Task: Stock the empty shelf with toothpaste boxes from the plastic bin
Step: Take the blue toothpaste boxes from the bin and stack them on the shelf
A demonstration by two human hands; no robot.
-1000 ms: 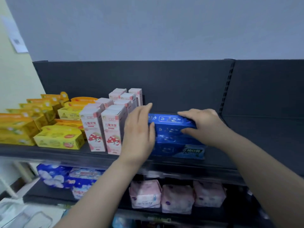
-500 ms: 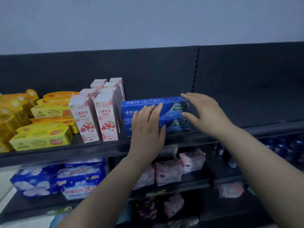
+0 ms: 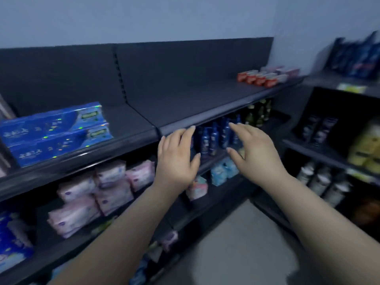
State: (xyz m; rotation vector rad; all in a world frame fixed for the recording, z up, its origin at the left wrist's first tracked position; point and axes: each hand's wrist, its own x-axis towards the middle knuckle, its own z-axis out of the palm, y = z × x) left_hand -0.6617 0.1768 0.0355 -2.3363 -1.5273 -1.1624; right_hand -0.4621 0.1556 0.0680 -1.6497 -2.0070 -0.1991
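I'm hunting for print and getting very little. The blue toothpaste boxes [image 3: 55,132] carry a row of white Chinese characters on each front, too smeared for me to read. The green patch [image 3: 89,115] near their right end has writing, also illegible. The pale yellow tag [image 3: 351,87] on the right-hand shelf edge is blurred. On the red boxes [image 3: 259,78], nothing legible.

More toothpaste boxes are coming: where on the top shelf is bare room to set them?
The top shelf lies bare between the stacked blue toothpaste boxes at its left and the red boxes at its far right end. Below it is crowded: pink packs and dark blue bottles.
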